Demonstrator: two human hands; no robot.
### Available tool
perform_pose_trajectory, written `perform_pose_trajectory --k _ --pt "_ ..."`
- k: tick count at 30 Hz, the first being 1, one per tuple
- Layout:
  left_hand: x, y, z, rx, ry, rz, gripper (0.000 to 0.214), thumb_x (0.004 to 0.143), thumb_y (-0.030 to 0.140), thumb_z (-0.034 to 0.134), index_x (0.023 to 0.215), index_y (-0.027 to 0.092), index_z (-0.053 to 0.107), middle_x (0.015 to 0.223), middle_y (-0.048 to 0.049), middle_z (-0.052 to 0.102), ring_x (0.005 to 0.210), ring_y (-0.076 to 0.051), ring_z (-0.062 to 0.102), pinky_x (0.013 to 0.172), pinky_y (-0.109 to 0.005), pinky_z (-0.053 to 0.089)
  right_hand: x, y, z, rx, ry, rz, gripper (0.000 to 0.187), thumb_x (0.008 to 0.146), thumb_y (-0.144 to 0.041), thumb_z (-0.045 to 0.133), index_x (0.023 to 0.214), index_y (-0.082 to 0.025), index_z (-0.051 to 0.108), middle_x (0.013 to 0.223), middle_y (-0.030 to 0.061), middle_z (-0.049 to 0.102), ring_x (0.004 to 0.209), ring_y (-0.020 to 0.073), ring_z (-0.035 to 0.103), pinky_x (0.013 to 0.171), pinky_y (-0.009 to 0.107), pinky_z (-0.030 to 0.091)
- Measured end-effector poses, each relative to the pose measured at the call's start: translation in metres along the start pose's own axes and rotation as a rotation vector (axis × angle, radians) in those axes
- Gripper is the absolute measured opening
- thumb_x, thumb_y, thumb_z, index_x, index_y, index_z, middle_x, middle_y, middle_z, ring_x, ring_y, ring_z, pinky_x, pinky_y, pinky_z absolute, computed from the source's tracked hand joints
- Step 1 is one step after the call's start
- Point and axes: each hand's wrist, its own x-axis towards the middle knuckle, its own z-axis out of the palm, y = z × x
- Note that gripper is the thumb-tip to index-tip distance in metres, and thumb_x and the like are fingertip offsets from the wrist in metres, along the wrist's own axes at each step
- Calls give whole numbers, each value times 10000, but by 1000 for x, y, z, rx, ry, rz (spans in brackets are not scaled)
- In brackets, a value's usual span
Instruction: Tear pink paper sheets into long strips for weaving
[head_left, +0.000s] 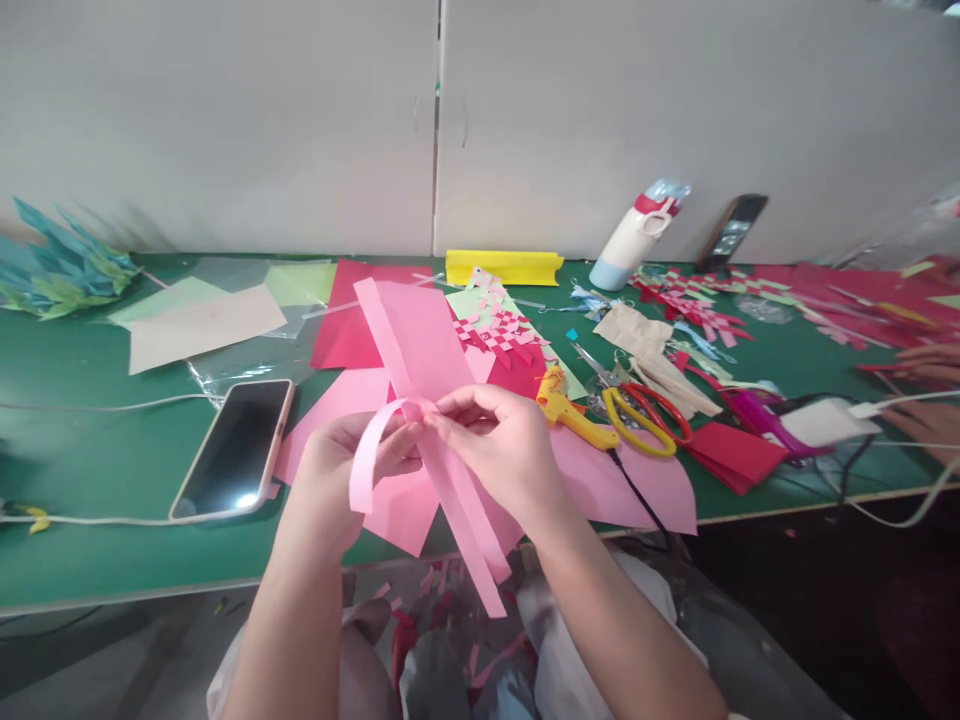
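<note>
Pink paper strips (450,480) cross one another in front of me, held above the table's front edge. One strip bends in a curve over my left hand (352,450), whose fingers are closed on the strips at the crossing. Thumb and forefinger of my right hand (499,430) pinch the strips at the same spot. Beneath and behind lie sheets of pink paper (431,340). To the right of my right hand are a yellow glue gun (574,415) and scissors (637,412) with red and yellow handles. Some fingertips are hidden by the paper.
A phone (236,450) lies left on the green table (90,400). Woven red and pink paper pieces (502,335), a tilted bottle (637,235) and a purple power strip (772,425) with cables stand beyond. At the far right another person's hand (926,390) shows.
</note>
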Motion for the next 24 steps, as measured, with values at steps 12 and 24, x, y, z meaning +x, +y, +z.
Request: perform_pose_trajectory --k 12,24 --pt "-4 2 2 -101 -21 21 125 667 260 764 699 163 691 716 4 644 661 -121 627 637 -223 554 -14 -25 -3 -458 -77 -296 137 847 -198 582 926 -201 694 848 37 665 743 143 609 662 262 475" --pt "2 -3 0 -216 -77 -3 116 723 238 725 649 171 666 587 38 618 551 -57 579 501 -121 467 -21 -32 -6 -672 -147 -413 225 909 -269 513 892 -160 709 842 55 620 777 152 559 687 275 436"
